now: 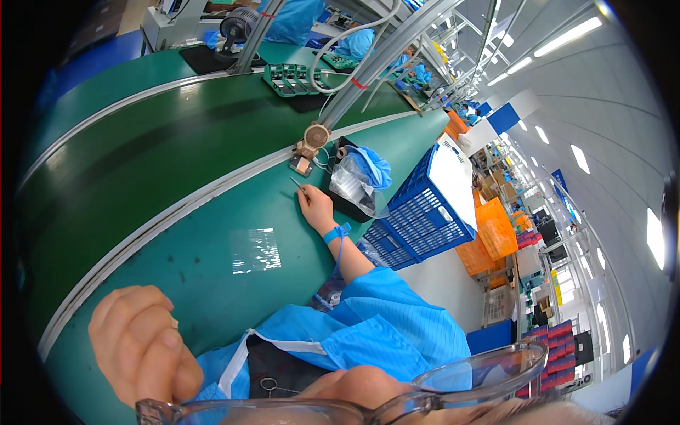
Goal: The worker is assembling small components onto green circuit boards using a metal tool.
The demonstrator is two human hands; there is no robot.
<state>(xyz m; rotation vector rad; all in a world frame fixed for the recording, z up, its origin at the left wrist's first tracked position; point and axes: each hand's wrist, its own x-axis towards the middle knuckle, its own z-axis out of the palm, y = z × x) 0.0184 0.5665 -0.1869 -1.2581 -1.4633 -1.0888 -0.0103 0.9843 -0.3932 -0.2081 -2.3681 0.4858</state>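
Note:
My right hand (316, 209) reaches out over the green workbench (205, 227), closed around a slim pointed metal tool (298, 185). A blue strap (336, 232) circles that wrist. Just beyond the tool's tip stands a brown device with a round head (312, 142). Held up near the lower left, my left hand (145, 347) has its fingers curled together; whatever they may pinch is too small or hidden to make out. Between the two hands a clear plastic sheet or bag (256, 251) lies flat on the bench.
A black bin (343, 205) with plastic bags and a blue cloth item (372, 166) sits right of my right hand. Beside it stands a blue crate (425, 212), with orange crates (492, 227) behind. A dark green belt (156, 156) runs past the bench; green boards (290, 79) lie beyond.

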